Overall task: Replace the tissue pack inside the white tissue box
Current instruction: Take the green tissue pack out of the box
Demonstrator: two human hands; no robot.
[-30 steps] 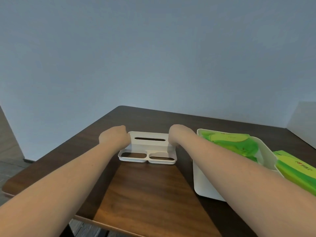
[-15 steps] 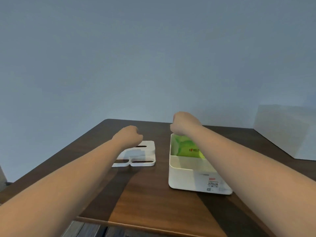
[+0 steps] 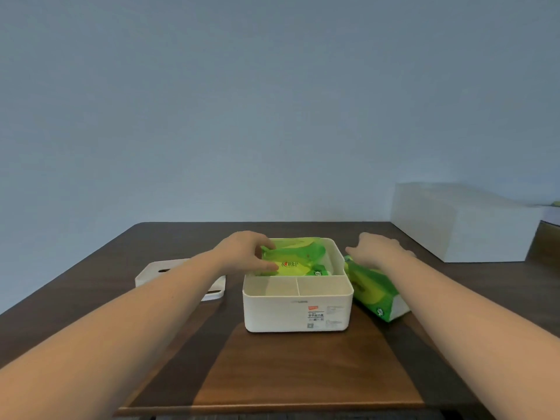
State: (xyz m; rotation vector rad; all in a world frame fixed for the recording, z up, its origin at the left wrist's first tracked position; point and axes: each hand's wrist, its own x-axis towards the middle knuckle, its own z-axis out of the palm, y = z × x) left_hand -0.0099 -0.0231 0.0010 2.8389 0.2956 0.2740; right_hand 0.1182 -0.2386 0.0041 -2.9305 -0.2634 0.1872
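The white tissue box (image 3: 297, 310) stands open in the middle of the dark wooden table, its lid off. A crumpled green tissue pack (image 3: 298, 260) lies in its rear compartment; the two small front compartments are bare. My left hand (image 3: 245, 253) grips the left end of that pack inside the box. A second, full green tissue pack (image 3: 374, 291) lies on the table against the box's right side. My right hand (image 3: 378, 250) rests on top of its far end, fingers spread; whether it grips the pack is unclear.
The white lid (image 3: 178, 272) with its slot lies flat on the table left of the box, partly hidden by my left forearm. A large white block (image 3: 460, 225) stands at the back right. The table's front edge (image 3: 272, 409) is near me.
My left hand left the lid and moved right into the box onto the green pack. My right hand moved from above the box to the second pack on the right. The view shifted rightward.
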